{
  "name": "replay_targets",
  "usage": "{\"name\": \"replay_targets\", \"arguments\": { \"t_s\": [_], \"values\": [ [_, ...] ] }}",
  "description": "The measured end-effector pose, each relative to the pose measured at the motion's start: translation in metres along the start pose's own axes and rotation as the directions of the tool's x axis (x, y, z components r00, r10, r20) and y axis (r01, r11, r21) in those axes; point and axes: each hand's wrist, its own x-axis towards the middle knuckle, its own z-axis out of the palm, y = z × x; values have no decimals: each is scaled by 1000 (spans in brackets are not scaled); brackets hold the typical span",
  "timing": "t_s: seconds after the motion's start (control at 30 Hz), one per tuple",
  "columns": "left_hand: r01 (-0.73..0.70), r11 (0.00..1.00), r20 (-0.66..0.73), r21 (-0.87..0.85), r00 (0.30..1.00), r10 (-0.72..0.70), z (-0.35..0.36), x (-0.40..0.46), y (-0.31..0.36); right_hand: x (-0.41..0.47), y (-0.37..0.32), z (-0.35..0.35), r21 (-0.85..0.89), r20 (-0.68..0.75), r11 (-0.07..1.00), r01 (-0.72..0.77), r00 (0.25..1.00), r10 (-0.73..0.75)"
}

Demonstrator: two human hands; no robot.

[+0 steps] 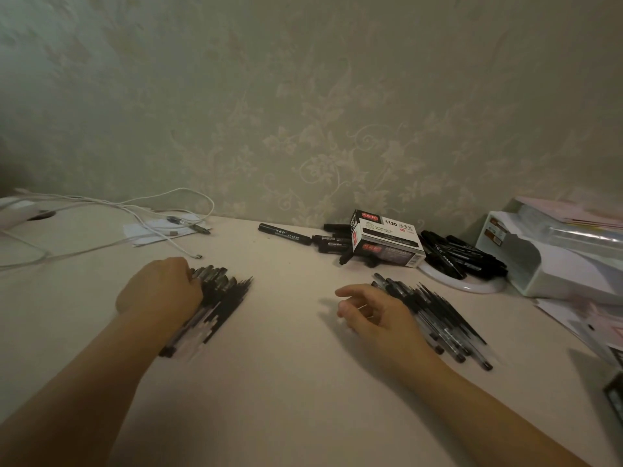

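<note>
Forearms stretch across the pale desk (286, 372). On its left half, the left hand (158, 288) grips a blurred bunch of pens (224, 296). The right hand (369, 315) is loosely curled and holds nothing, just beside a second pen pile (445, 320).

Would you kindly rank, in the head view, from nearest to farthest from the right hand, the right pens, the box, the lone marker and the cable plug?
1. Right pens: against the right hand's outer side.
2. Box: behind the hand, by the wall.
3. Lone marker: left of the box.
4. Cable plug: farthest left.
</note>
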Motion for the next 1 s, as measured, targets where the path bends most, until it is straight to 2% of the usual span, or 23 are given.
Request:
{"name": "replay_targets", "arguments": {
  "t_s": [0.2, 0.27, 0.33, 0.43, 0.57, 0.7, 1.0],
  "values": [
    [-19, 1000, -34, -5, 999, 19, -3, -3, 4, 0, -2, -1, -43, -1, 999, 19, 1000, -19],
    [-80, 996, -90, -30, 993, 78, -4, -8, 12, 0, -4, -2, -87, -12, 995, 40, 999, -41],
    [-194, 976, -164, -102, 971, 176, -3, -16, 24, 1, -6, -6, -253, -45, 964, 78, 995, -93],
    [-383, 900, -210, -209, 916, 341, 4, -32, 44, 6, -9, -20, -593, -116, 801, 75, 977, -177],
    [-524, 805, -120, -277, 850, 512, 24, -49, 59, 10, -6, -37, -825, -171, 562, -60, 974, -147],
    [-560, 766, -87, -314, 821, 565, 36, -52, 63, 10, -2, -40, -890, -176, 441, -121, 981, -87],
    [-549, 757, -60, -355, 821, 568, 37, -54, 64, 13, 0, -37, -927, -133, 359, -110, 990, -38]
  ]
}}
